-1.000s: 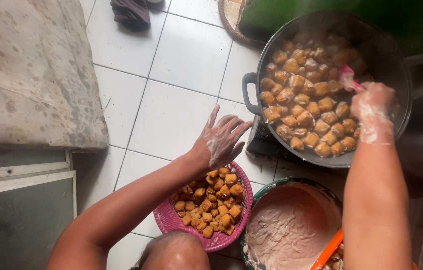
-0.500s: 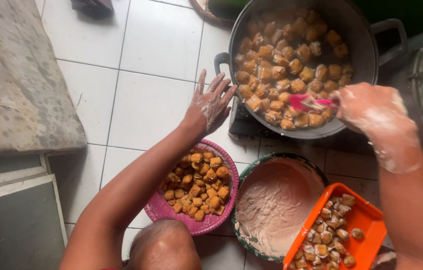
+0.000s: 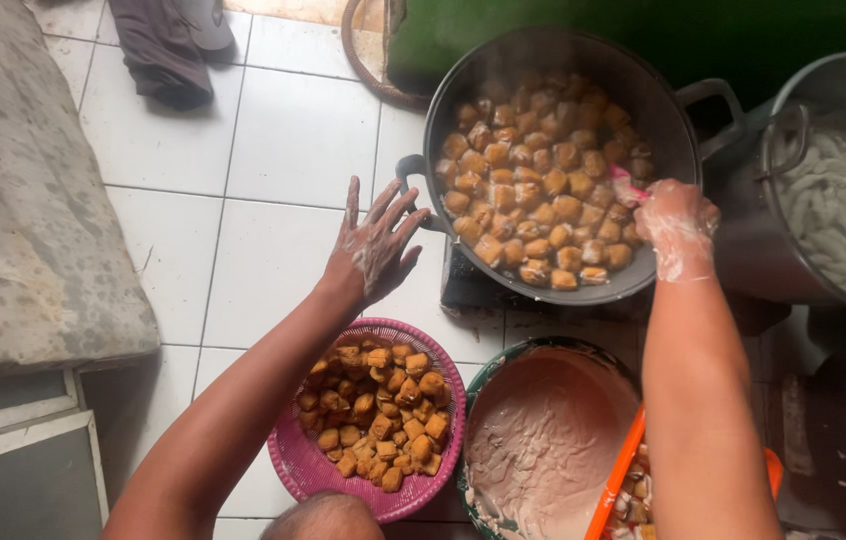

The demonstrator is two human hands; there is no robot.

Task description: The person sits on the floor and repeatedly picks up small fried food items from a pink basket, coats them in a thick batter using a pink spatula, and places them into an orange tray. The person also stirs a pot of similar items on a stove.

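My left hand (image 3: 374,247) hovers with spread, batter-smeared fingers just left of the black frying pan (image 3: 672,120), close to its near handle, holding nothing. My right hand (image 3: 678,228), coated in white batter, grips a pink utensil (image 3: 627,186) whose end rests among the golden fried cubes (image 3: 538,180) in the pan. Below my left forearm sits a pink basket (image 3: 295,471) of fried cubes. A bowl of pale batter (image 3: 543,440) lies between my arms.
An orange tray (image 3: 615,478) with coated pieces shows under my right arm. A metal pot (image 3: 743,230) of white strips stands at the right. A grey mattress (image 3: 13,200) lies at the left on the white tiled floor (image 3: 243,180); dark cloth (image 3: 158,45) at the top.
The view has shifted, bringing the metal pot into sight at the right. My right hand stays over the pan's near edge with the utensil; my left hand stays spread beside the pan handle.
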